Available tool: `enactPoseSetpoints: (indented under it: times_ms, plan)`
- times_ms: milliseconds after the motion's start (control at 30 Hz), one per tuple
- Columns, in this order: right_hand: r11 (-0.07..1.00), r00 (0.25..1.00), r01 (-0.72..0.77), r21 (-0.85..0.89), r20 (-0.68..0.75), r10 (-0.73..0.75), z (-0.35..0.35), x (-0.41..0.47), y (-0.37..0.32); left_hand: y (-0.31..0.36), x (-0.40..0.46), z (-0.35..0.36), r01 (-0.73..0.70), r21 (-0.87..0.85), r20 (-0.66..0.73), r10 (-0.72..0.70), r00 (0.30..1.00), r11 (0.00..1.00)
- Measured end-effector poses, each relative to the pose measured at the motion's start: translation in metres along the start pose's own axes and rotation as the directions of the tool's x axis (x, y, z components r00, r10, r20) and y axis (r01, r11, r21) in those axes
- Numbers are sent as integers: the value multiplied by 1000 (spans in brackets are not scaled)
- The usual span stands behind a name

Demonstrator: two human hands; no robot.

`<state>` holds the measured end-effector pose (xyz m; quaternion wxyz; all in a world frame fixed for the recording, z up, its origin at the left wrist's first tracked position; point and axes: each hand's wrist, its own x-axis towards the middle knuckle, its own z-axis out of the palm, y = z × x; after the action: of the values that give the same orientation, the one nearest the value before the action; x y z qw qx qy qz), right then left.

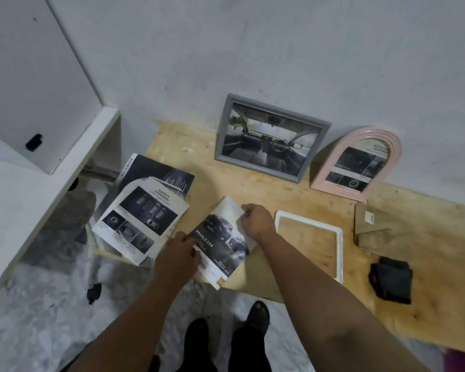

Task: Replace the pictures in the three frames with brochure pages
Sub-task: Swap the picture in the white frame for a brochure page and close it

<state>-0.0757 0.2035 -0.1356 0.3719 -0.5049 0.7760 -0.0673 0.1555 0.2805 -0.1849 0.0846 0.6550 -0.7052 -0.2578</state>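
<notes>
A brochure page [220, 237] with dark car pictures and the words DOUBLE CAB lies on the wooden board. My left hand [179, 253] holds its near left edge, fingers curled over it. My right hand [257, 220] pinches its far right edge. An empty white frame [340, 253] lies flat just right of the page. A grey frame [269, 138] with a car-interior picture leans on the wall. A pink arched frame [360, 162] with a brochure page stands to its right. The rest of the brochure [142, 210] lies at the board's left edge.
A clear glass pane with a backing piece [373, 226] lies at the right. A black object [391, 280] sits near the front right. The wooden board [414, 304] ends above the marble floor, where my feet stand. White furniture [38, 183] is to the left.
</notes>
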Motion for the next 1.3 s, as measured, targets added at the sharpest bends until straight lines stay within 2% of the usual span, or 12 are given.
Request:
enactPoseSetpoints:
  times_ms: [133,233,300,367,433,467,567,733,933,1067,1300]
  plan:
    - [950,999,-8,313,47,-8,-31,-18,19,14,-1,-12,53,-130,-153,-73,985,990]
    - [853,991,-109,511,-5,130,-65,-33,41,42,3,-17,192,-320,-126,-243,962,928]
    - [786,977,-141,602,-46,210,-86,-41,61,66,11,-19,232,-518,-31,-290,957,823]
    - [741,962,-158,652,-68,265,-103,-47,82,96,19,-20,255,-712,85,-279,956,655]
    - [708,947,-181,683,-74,313,-117,-51,103,129,25,-20,289,-805,177,-256,950,517]
    - [690,938,-185,700,-83,336,-124,-53,114,145,29,-17,292,-813,189,-247,950,503]
    - [653,922,-176,737,-110,372,-142,-62,144,181,41,-2,275,-795,190,-209,959,540]
    - [647,908,-211,733,-99,408,-156,-74,193,216,58,32,254,-684,206,-152,967,684]
    - [724,920,-249,643,-77,385,-135,-50,244,233,62,66,274,-525,207,-191,959,806]
    - [810,923,-248,531,-125,364,-121,-43,257,230,59,77,279,-364,198,-219,956,889]
    - [869,922,-240,433,-179,344,-112,-43,257,214,58,83,287,-201,159,-258,953,937]
